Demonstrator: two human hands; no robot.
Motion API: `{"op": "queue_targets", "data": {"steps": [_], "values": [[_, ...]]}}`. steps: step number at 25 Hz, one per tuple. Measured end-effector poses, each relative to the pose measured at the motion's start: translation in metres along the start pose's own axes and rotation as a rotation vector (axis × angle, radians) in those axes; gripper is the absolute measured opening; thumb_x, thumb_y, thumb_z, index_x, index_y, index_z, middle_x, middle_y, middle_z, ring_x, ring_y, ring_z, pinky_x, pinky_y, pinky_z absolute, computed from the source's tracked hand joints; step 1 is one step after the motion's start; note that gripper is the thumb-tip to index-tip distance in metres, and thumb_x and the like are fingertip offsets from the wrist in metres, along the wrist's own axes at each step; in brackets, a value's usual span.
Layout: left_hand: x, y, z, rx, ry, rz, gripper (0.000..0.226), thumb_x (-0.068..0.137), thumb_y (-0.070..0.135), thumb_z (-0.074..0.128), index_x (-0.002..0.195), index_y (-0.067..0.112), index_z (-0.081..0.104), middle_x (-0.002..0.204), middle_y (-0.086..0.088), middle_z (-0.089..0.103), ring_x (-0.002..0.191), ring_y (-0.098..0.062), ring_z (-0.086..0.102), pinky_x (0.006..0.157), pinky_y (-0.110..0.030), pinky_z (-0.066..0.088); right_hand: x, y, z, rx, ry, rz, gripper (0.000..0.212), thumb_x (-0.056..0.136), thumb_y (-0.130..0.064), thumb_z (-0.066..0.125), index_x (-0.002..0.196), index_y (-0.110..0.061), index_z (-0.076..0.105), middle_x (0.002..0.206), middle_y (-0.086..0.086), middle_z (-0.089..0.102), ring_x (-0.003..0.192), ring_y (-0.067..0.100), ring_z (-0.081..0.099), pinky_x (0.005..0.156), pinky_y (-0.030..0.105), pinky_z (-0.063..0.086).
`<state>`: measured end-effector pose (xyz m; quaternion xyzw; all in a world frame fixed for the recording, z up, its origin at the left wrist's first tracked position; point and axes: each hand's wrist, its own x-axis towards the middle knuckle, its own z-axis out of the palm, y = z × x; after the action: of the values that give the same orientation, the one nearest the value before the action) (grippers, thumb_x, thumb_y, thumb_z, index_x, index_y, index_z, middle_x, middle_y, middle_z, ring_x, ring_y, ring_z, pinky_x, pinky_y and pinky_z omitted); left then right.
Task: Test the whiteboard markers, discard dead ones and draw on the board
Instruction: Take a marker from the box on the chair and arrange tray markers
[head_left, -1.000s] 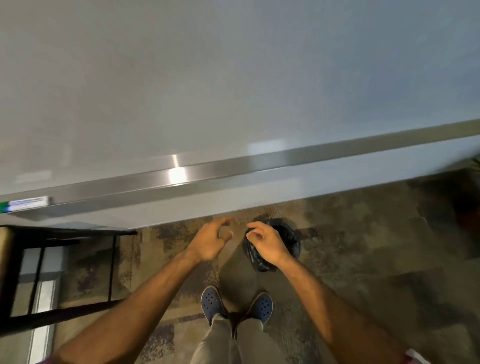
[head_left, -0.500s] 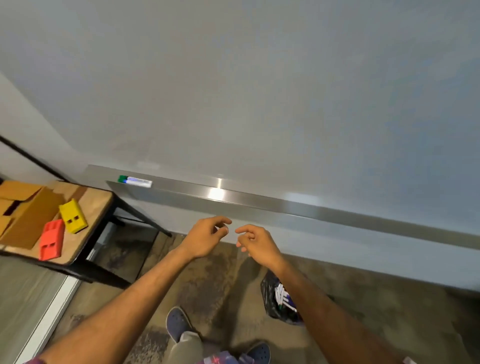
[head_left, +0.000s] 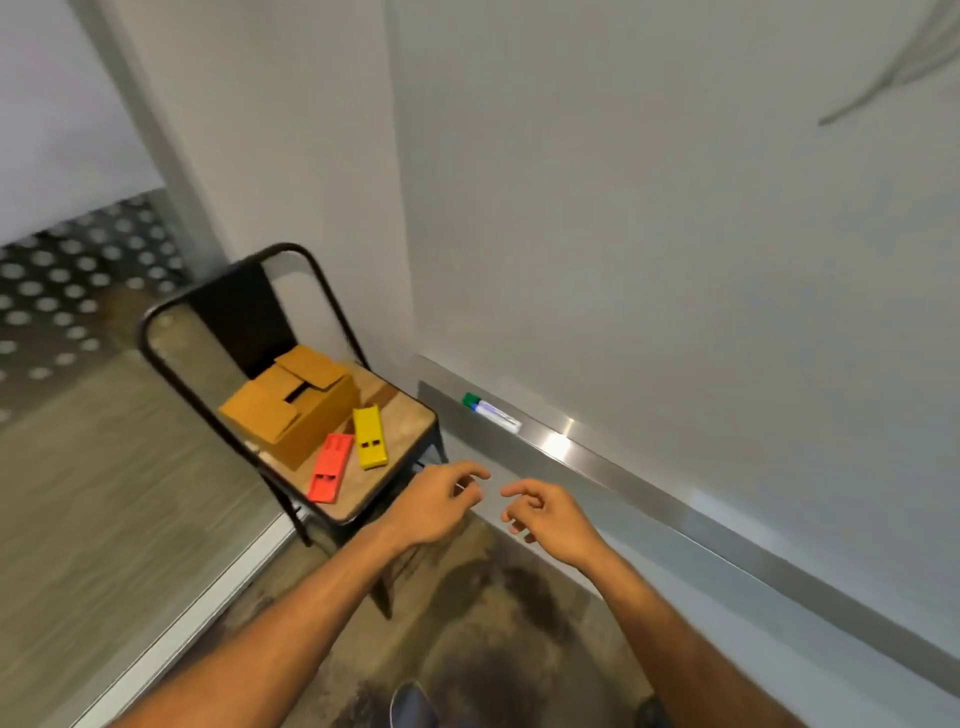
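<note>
A white marker with a green cap (head_left: 491, 411) lies on the left end of the whiteboard's metal tray (head_left: 623, 475). The whiteboard (head_left: 675, 234) fills the right half of the view, with a faint grey stroke at its top right. My left hand (head_left: 441, 501) and my right hand (head_left: 550, 512) hover side by side below the tray, fingers loosely curled, holding nothing. Both are a short way below and right of the marker.
A black metal chair (head_left: 291, 395) with a wooden seat stands left of the board. On it sit a cardboard box (head_left: 291, 410), a yellow block (head_left: 370, 436) and a red block (head_left: 330, 473). My shoe (head_left: 413, 704) shows on the dark carpet below.
The view has swung left and up: the bin and my feet left the frame, the chair and marker came to the middle. Both hands stayed together, empty.
</note>
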<state>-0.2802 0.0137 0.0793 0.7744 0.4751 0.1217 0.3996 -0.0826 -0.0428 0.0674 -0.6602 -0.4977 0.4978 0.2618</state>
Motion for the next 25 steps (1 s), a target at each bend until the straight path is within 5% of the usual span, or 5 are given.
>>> {"op": "queue_targets", "data": {"steps": [8, 12, 16, 20, 25], "values": [[-0.034, -0.085, -0.100, -0.078, 0.196, -0.200, 0.025, 0.098, 0.027, 0.058, 0.122, 0.028, 0.065, 0.104, 0.009, 0.065, 0.092, -0.003, 0.060, 0.084, -0.028, 0.050, 0.084, -0.070, 0.080, -0.174, -0.205, -0.128, 0.021, 0.094, -0.024, 0.058, 0.112, -0.030, 0.067, 0.092, -0.008, 0.075, 0.090, 0.007, 0.069, 0.088, 0.031, 0.057], [-0.042, -0.122, -0.124, -0.107, 0.298, -0.295, 0.028, 0.097, 0.014, 0.060, 0.123, 0.017, 0.067, 0.120, 0.002, 0.065, 0.095, -0.007, 0.062, 0.072, -0.004, 0.040, 0.129, -0.099, 0.118, -0.250, -0.281, -0.205, 0.023, 0.096, -0.023, 0.060, 0.117, -0.023, 0.068, 0.111, -0.006, 0.071, 0.102, 0.010, 0.066, 0.091, 0.021, 0.051], [-0.035, -0.150, -0.146, -0.023, 0.339, -0.366, 0.034, 0.098, 0.019, 0.059, 0.132, 0.019, 0.060, 0.131, 0.002, 0.059, 0.123, -0.017, 0.052, 0.095, -0.021, 0.041, 0.180, -0.130, 0.144, -0.424, -0.321, -0.337, 0.031, 0.094, -0.021, 0.060, 0.124, -0.019, 0.066, 0.122, -0.005, 0.065, 0.107, 0.007, 0.056, 0.083, 0.004, 0.041], [-0.007, -0.171, -0.178, 0.177, 0.245, -0.425, 0.044, 0.101, 0.019, 0.051, 0.145, 0.014, 0.048, 0.151, -0.004, 0.047, 0.147, -0.023, 0.029, 0.119, -0.034, 0.020, 0.236, -0.140, 0.162, -0.605, -0.335, -0.450, 0.036, 0.087, -0.037, 0.058, 0.122, -0.032, 0.063, 0.127, -0.006, 0.061, 0.125, 0.023, 0.049, 0.104, 0.049, 0.042], [0.036, -0.210, -0.195, 0.300, 0.149, -0.503, 0.053, 0.103, 0.030, 0.046, 0.154, 0.021, 0.032, 0.163, 0.002, 0.026, 0.154, -0.021, 0.010, 0.122, -0.040, 0.012, 0.308, -0.153, 0.171, -1.014, -0.446, -0.534, 0.050, 0.096, -0.053, 0.044, 0.143, -0.035, 0.042, 0.160, -0.010, 0.028, 0.151, 0.031, -0.001, 0.111, 0.073, -0.005]]}}
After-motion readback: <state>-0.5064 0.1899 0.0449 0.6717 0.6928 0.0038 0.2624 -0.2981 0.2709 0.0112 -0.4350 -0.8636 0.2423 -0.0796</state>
